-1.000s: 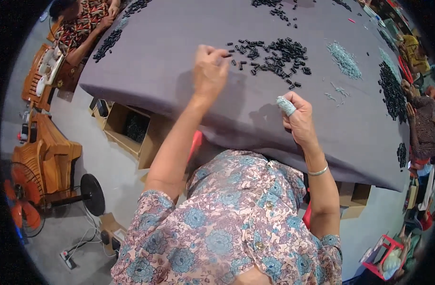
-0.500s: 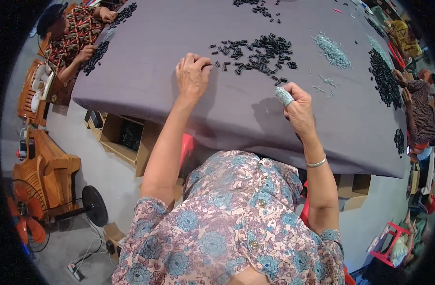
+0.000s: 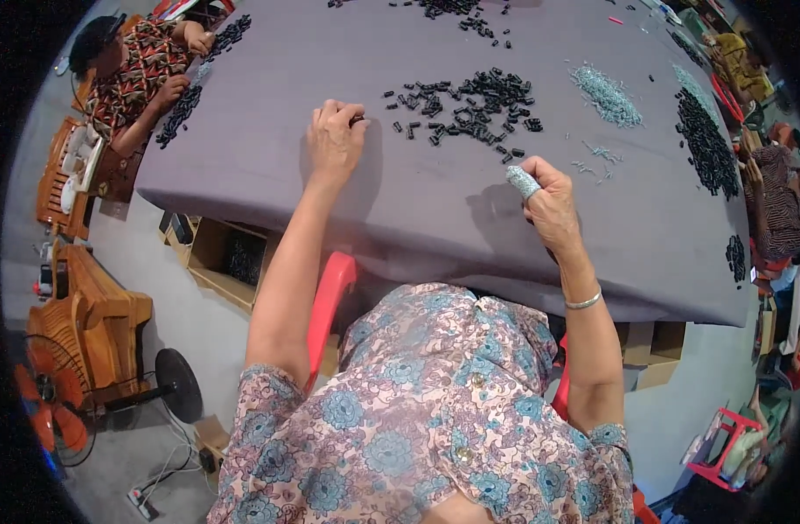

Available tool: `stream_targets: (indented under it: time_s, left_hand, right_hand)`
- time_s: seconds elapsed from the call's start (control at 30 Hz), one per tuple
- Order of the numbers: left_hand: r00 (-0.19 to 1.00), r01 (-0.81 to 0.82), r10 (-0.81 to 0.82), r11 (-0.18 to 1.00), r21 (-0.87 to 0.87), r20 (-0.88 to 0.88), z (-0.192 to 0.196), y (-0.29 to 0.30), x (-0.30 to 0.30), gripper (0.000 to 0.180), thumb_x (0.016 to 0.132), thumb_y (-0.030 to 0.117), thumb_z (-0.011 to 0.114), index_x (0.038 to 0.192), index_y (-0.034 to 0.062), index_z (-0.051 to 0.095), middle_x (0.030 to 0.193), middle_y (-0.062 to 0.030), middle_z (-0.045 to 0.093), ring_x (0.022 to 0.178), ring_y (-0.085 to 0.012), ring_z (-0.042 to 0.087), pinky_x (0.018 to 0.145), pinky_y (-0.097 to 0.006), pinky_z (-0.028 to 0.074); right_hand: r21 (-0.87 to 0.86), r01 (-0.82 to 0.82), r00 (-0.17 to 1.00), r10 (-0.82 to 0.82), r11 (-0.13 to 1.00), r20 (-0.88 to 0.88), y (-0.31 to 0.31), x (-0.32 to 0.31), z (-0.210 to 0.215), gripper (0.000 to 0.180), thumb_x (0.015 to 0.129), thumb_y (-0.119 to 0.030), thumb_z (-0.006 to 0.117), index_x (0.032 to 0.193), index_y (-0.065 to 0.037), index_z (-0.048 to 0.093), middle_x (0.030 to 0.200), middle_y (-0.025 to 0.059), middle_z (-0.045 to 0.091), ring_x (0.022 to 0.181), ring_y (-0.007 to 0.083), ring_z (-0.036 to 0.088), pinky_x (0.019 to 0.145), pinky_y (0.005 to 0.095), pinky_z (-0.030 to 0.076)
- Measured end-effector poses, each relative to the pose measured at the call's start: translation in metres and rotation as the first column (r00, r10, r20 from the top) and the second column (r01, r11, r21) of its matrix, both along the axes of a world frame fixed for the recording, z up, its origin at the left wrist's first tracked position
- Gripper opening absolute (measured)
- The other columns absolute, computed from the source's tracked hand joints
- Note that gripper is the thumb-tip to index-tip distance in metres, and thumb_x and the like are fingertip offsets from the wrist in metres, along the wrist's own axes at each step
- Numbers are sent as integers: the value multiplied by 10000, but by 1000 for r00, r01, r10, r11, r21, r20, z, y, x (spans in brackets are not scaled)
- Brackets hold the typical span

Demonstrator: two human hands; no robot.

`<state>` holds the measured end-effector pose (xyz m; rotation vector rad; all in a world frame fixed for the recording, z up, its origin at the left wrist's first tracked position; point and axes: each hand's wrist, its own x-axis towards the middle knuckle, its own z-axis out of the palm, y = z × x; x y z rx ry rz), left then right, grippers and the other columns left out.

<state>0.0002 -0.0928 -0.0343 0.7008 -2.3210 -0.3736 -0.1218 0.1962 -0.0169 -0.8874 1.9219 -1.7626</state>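
left hand (image 3: pixel 334 146) near scattered black pieces (image 3: pixel 494 87), right hand (image 3: pixel 553 203) above grey tablecloth (image 3: pixel 426 201)

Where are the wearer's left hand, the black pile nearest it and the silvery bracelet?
Left hand (image 3: pixel 334 145), head view: back of the hand.
Black pile (image 3: pixel 496 87), head view: its dense right part.
Silvery bracelet (image 3: pixel 583 304), head view: middle of the band.

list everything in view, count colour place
table: one, grey, centre
black bits: many, black, table
pale bits: many, pale blue, table
boxes: at least two, brown, under table
fan: one, orange, lower left
furniture: at least two, brown, left
chair: one, red, table's near side
seat: one, red, lower right
co-workers: at least three, mixed clothing, table's sides
left grip: one, bare, over table, apparently holding dark thing
right grip: one, bare, over table, pale thing on or in it
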Motion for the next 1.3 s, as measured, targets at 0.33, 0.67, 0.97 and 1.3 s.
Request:
stream_targets:
  time_s: [0.33, 0.67, 0.97, 1.3]
  left_hand:
    - [983, 172, -176, 982, 75, 54, 9, 44, -17, 396, 759, 214, 697, 1099, 54, 574, 957, -124, 553, 810, -294, 579, 734, -394, 474]
    - [935, 216, -289, 923, 320, 204, 28, 18, -69, 445, 770, 209, 690, 1083, -38, 491, 905, -202, 627, 941, -381, 582, 787, -439, 457]
    - [978, 200, -196, 977, 72, -65, 13, -1, -68, 291, 769, 87, 576, 1049, 6, 567, 940, -204, 581, 937, -382, 576, 810, -425, 471]
    - [929, 169, -237, 955, 242, 285, 14, -8, -105, 296, 781, 76, 474, 1041, 15, 604, 1055, -237, 578, 1099, -399, 511, 893, -470, 443]
  right_hand:
    - [6, 24, 1000, -24, 1000, 13, 4, -4, 4, 187, 893, -196, 615, 751, -88, 559, 574, -108, 367, 466, -15, 293, 397, 173, 213]
    - [42, 23, 997, -26, 999, 69, 5, -1, 11, 146, 859, -95, 616, 740, -38, 554, 636, -102, 429, 594, 7, 335, 488, 194, 265]
    - [54, 9, 999, -11, 999, 41, 5, -8, 7, 195, 897, -196, 604, 745, -89, 545, 579, -104, 380, 467, -13, 303, 402, 170, 224]
    - [45, 3, 996, -7, 999, 84, 5, -7, 4, 203, 891, -212, 614, 742, -94, 542, 577, -103, 376, 465, -13, 307, 402, 170, 230]
